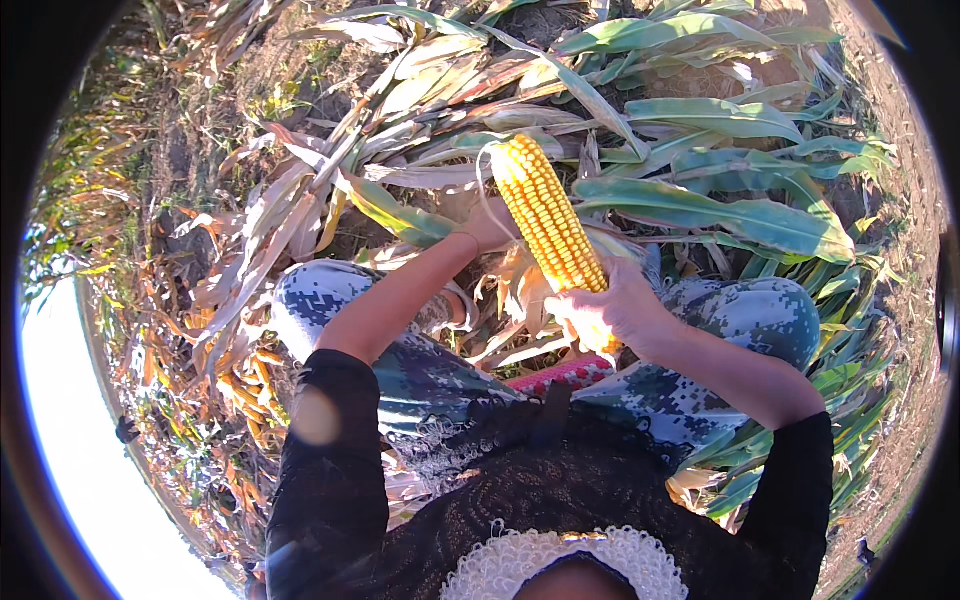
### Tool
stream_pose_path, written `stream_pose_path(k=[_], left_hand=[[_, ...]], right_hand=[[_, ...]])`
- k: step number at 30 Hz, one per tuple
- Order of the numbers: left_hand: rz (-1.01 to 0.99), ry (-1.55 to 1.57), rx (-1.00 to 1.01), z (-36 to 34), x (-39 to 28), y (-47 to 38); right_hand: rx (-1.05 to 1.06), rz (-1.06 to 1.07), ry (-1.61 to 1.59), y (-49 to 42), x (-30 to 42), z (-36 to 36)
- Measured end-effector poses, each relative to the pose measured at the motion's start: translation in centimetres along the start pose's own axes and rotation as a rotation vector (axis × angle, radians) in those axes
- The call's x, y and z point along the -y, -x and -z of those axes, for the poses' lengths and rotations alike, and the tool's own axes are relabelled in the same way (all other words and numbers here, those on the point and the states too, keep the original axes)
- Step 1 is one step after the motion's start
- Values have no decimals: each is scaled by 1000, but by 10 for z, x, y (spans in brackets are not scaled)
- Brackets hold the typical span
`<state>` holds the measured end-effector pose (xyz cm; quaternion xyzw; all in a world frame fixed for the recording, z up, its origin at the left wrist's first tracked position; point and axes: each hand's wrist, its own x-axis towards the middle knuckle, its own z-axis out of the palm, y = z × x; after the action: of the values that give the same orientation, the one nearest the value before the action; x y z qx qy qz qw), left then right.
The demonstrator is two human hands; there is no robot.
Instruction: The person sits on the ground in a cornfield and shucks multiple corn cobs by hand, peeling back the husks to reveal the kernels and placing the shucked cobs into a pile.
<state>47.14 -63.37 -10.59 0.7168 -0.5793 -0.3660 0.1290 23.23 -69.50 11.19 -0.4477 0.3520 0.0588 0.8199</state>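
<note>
A husked ear of yellow corn (547,214) is held up in front of me, tilted with its far end to the upper left. My right hand (611,307) is closed around its near end. My left hand (491,223) is just left of the ear, low beside the stalks; its fingers are mostly hidden, so its grip cannot be told. A thin pale strand curves from the ear's far end down towards my left hand. Dry corn husks (525,289) lie below the ear, between my knees.
Cut corn stalks with dry leaves (420,82) and green leaves (720,210) lie across the ground ahead and to the right. Several yellow ears (251,394) are piled at the left. A red patterned item (562,375) is between my thighs. Bare soil (911,225) borders the far right.
</note>
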Motion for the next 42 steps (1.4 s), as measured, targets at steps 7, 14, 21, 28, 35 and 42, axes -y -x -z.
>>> stream_pose_path(k=[7,14,21,28,35,42], left_hand=[[-159,-213,117,-100,-52,29],[135,1719,-272,40,-117,43],[184,1745,-693,60,-68,53],[88,2015,-766,39,-34,33],[177,2288,-600,12,23,22],[478,938,-273,6,3,38]], right_hand=[[-20,136,-28,-34,42,33],[189,-27,-235,-71,30,41],[102,-190,183,-68,11,13],[41,-224,366,-65,6,3],[322,-346,121,-74,26,-1],[-164,-285,-425,-168,35,26]])
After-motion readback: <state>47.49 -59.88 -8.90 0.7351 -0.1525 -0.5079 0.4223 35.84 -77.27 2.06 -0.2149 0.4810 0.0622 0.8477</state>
